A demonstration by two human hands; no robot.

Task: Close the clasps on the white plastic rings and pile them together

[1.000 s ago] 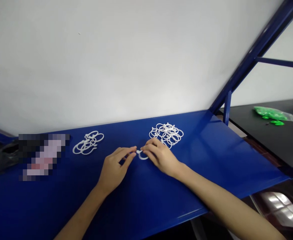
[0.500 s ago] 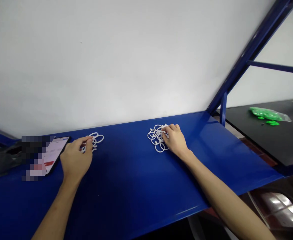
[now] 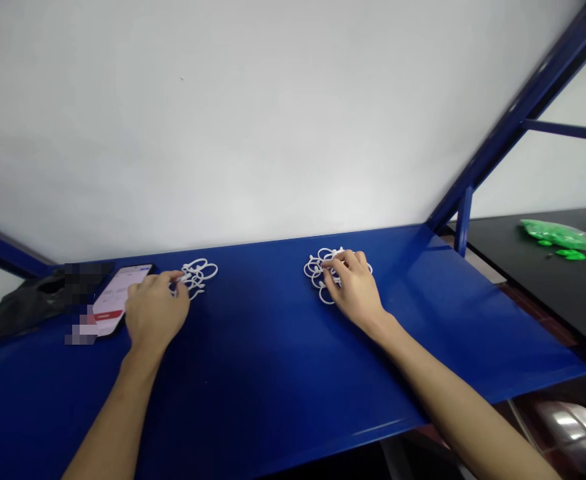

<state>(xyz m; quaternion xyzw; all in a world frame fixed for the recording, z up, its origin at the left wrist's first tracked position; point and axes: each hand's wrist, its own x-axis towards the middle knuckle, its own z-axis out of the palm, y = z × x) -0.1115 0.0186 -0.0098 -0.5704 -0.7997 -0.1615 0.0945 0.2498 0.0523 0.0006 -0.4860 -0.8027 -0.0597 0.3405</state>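
My left hand (image 3: 155,312) rests on the blue shelf (image 3: 273,363), fingers curled, with thumb and forefinger pinched on a white plastic ring at the edge of the left pile of rings (image 3: 200,275). Over the right pile of white rings (image 3: 317,272) lies my right hand (image 3: 355,288). Its fingers are bent down and closed on a ring there, hiding much of that pile.
A phone (image 3: 117,295) with a lit screen lies just left of my left hand, beside a black bag (image 3: 17,308). A slanted blue frame post (image 3: 513,113) rises at the right. Beyond it a black table (image 3: 547,287) carries a bag of green parts (image 3: 557,235).
Both hands held one ring together at the shelf's middle. They parted: the left hand went to the left pile, the right to the right pile, and both have stayed there.
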